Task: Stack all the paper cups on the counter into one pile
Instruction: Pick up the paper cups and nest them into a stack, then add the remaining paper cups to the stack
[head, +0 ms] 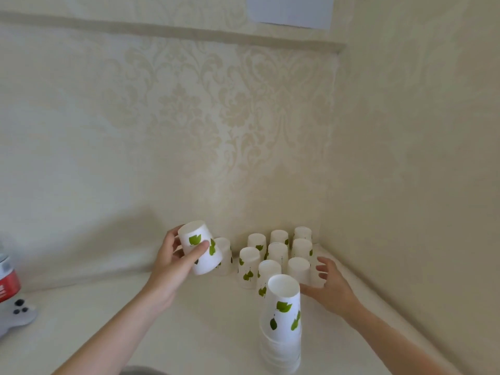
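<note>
**Left hand carrying a cup, right hand reaching into the cluster**

Left hand [173, 255]: thumb and fingers wrapped around the wall of an upside-down paper cup [199, 247], lifted off the counter [108, 334] and tilted. Firm hold, mid-wall. Right hand [328, 286]: fingers spread and loosely curled, holding nothing, tips just beside the nearest cup in the cluster [299, 269].

The pile [282, 323] stands near the front of the counter, between the two forearms: several nested inverted cups, rims bunched at the bottom. The loose cups [276, 253] stand upside down in rows towards the back right corner, close together, some touching. One more cup [224, 255] sits behind the held one, partly hidden.

Handling, as judged: thin paper, very light, crushes if squeezed, tips easily. Best taken at mid-wall with a light pinch, lowered straight over the pile top. A brush from the right hand could knock neighbours over.

Surface: pale, smooth counter set into a corner of patterned cream wallpaper [216, 117]. A bottle with a red label [8, 280] and a grey controller [16, 315] lie at the left edge, well apart from the cups.
</note>
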Demonstrator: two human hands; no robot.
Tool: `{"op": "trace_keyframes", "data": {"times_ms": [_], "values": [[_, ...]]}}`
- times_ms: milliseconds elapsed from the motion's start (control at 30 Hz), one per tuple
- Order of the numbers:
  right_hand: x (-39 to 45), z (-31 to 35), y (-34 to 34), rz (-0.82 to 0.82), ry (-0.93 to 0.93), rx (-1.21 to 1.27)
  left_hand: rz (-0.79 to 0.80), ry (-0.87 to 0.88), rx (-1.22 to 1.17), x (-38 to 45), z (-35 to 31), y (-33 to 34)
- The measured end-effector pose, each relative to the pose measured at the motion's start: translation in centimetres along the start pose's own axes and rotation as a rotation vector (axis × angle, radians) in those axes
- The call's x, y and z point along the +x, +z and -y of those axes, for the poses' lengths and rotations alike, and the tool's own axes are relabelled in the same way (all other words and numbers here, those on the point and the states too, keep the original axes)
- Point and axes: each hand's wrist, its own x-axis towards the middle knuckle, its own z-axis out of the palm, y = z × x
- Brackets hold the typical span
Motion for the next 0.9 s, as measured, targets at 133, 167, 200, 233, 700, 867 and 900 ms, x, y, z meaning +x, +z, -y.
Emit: {"op": "trace_keyframes", "data": {"times_ms": [133, 167, 200, 233, 700, 867, 900], "values": [[0.7, 0.2, 2.8, -0.017, -0.007, 0.063, 0.162, -0.014, -0.07, -3.1, -1.5, 0.7], [0.8, 0.2, 3.1, -0.024, -0.019, 0.055, 0.194, -0.014, -0.069, -3.6, -1.6, 0.9], [0.8, 0.0, 3.4, -0.039, -0.03, 0.045, 0.23, -0.015, -0.064, -4.0, -1.8, 1.2], [0.6, -0.2, 3.4, -0.059, -0.033, 0.038, 0.264, -0.015, -0.058, -4.4, -2.0, 1.6], [-5.3, -1.6, -6.8, -0.146, -0.019, 0.14, 0.523, 0.015, 0.196, -8.1, -1.1, 8.6], [-6.7, 4.5, -8.6, -0.065, -0.211, 0.275, 0.558, -0.045, 0.277, -8.5, 1.5, 8.8], [-7.3, 5.5, -8.5, -0.015, -0.243, 0.279, 0.555, -0.054, 0.277, -8.4, 2.1, 8.6]]}}
